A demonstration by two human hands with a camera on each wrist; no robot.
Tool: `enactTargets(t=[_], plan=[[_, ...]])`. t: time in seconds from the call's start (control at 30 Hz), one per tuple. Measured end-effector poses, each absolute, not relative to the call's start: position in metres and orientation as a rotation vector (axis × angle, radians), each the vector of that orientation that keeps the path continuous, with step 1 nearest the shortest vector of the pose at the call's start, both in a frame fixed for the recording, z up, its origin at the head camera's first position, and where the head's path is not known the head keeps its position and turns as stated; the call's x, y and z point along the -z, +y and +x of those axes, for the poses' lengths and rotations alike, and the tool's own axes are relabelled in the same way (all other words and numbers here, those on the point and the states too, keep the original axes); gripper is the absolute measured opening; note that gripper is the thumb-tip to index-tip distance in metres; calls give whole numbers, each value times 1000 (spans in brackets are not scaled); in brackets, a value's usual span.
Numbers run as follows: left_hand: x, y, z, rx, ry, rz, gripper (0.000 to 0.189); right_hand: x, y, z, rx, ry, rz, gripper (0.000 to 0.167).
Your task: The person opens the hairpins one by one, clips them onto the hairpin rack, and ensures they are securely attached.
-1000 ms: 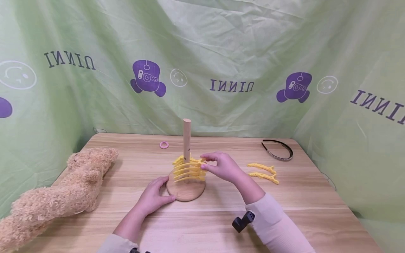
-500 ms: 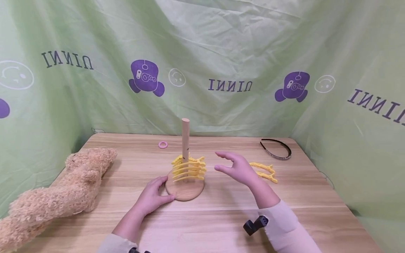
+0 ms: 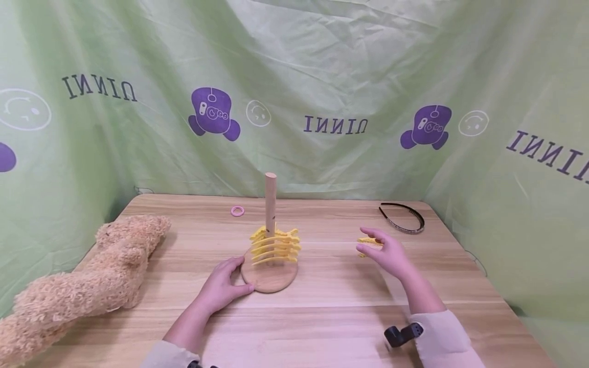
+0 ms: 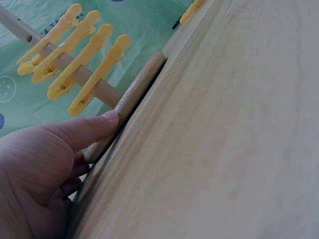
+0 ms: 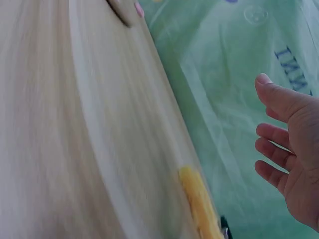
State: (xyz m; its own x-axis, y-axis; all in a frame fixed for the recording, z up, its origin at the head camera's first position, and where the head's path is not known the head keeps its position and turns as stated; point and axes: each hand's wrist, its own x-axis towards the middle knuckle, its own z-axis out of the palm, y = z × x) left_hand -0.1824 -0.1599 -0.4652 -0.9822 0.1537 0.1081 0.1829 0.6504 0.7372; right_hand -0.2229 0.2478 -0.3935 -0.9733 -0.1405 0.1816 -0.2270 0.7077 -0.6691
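Four yellow clips [image 4: 107,64] are stacked along the post [image 3: 270,204] of the wooden stand [image 3: 271,282], whose base is gripped at nine o'clock by the left hand [image 3: 223,286]. At three o'clock, loose clips [image 3: 369,239] are partly hidden by the right hand [image 3: 389,254], its grasp released, fingers parted.

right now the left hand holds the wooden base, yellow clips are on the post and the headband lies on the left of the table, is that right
No: the headband lies on the right of the table, as the head view shows. The left hand does hold the wooden base, with yellow clips on the post.
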Motion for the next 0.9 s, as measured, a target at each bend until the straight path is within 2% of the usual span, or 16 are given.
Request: enactTargets(t=[0.5,0.9], plan=[[467,-161,-184,1270,-2814,-290,81,422,309,-216,-981,-2923,136,62],[467,-160,-184,1294,-2822,-279,80,435,332,-219,-935,-2936,140,56]])
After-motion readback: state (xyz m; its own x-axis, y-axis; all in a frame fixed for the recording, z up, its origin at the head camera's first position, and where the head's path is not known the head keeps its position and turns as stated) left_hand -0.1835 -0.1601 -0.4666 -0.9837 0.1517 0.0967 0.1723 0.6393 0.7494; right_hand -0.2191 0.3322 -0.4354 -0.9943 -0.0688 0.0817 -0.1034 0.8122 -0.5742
